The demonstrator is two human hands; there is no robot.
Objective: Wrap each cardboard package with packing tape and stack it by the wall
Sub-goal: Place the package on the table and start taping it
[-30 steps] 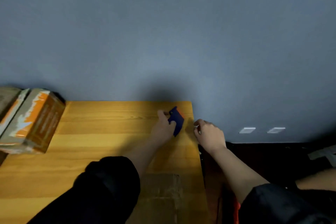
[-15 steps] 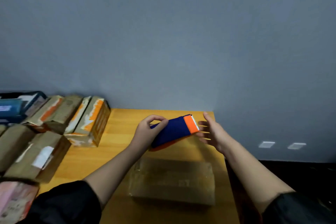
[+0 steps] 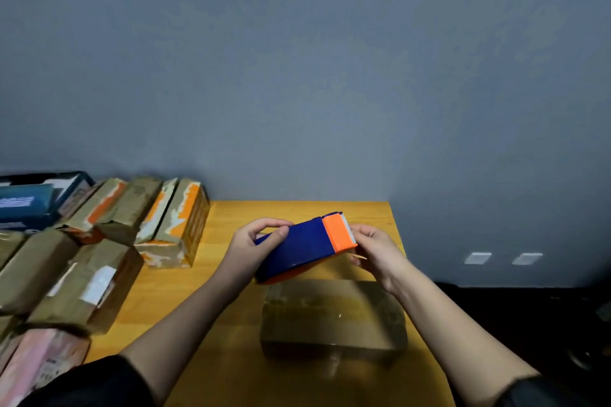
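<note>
Now the left hand clenches the blue-and-orange plastic tape dispenser just above the brown cardboard package on the wooden table; the right hand's grip pinches its toothed orange end.

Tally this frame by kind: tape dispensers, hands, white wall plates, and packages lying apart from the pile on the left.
Tape dispenser: 1
Hands, left hand and right hand: 2
White wall plates: 2
Package apart from the pile: 1
Total: 6

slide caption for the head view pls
Both hands, left and right, hold a blue-and-orange plastic tape dispenser above a brown cardboard package.
</note>
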